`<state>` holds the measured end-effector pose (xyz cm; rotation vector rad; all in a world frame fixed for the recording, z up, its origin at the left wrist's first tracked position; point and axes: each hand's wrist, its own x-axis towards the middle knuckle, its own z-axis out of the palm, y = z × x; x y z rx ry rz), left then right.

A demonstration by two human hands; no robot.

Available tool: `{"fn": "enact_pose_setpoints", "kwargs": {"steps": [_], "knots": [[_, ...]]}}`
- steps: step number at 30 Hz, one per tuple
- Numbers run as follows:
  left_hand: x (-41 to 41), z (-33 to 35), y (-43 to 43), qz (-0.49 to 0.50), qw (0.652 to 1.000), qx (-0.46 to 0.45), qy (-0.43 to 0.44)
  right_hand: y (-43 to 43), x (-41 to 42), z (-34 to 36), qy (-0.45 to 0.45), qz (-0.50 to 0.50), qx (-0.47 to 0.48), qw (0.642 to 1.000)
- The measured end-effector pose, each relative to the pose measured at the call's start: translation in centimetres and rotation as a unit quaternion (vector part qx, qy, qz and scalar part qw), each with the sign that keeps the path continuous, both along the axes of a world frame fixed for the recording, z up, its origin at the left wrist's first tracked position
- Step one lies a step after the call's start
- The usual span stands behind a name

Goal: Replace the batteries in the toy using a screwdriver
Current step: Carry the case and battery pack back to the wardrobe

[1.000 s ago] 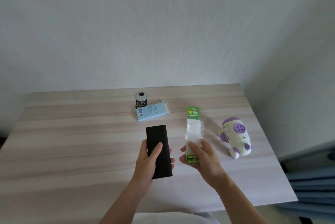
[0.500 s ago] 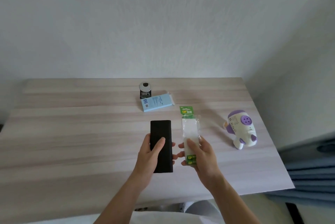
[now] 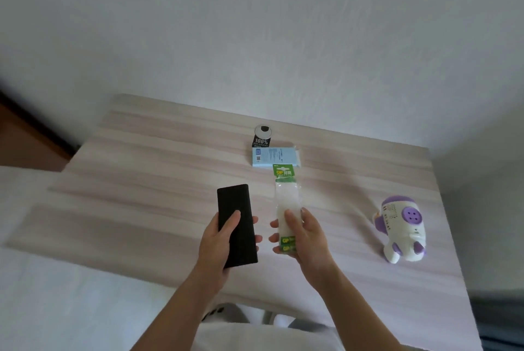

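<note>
Two hands are hovering over the near half of the worktop in the head view. The left hand is gripping a flat black case, with the thumb lying along its front and the fingertips curling round its right edge; the case is pointing away from the person. Just to its right and not touching it, the right hand is holding a battery pack by its lower end. The thumb is pressing on the clear plastic front and the fingers are wrapping behind, with green batteries showing between them. The pack's green header card is reaching out beyond the fingertips. The toy, white with purple parts, is lying on the worktop well to the right of the right hand, and neither hand is touching it. Beyond the right hand, a pale blue box is lying flat, and a small black packet with a round top is sitting just behind it.
</note>
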<state>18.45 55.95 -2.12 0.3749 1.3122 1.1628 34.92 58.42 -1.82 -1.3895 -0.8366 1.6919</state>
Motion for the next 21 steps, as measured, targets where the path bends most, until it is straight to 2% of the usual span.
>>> {"fn": "enact_pose_setpoints", "kwargs": {"steps": [10, 21], "knots": [[-0.2, -0.2, -9.4, 0.197, 0.979, -0.028, 0.033, -2.8, -3.5, -1.7, -0.011, 0.189, -0.046, 0.981], [-4.4, -0.3, -22.5, 0.439, 0.895, -0.047, 0.058, -9.8, -13.9, -1.6, -0.011, 0.434, -0.016, 0.901]]}}
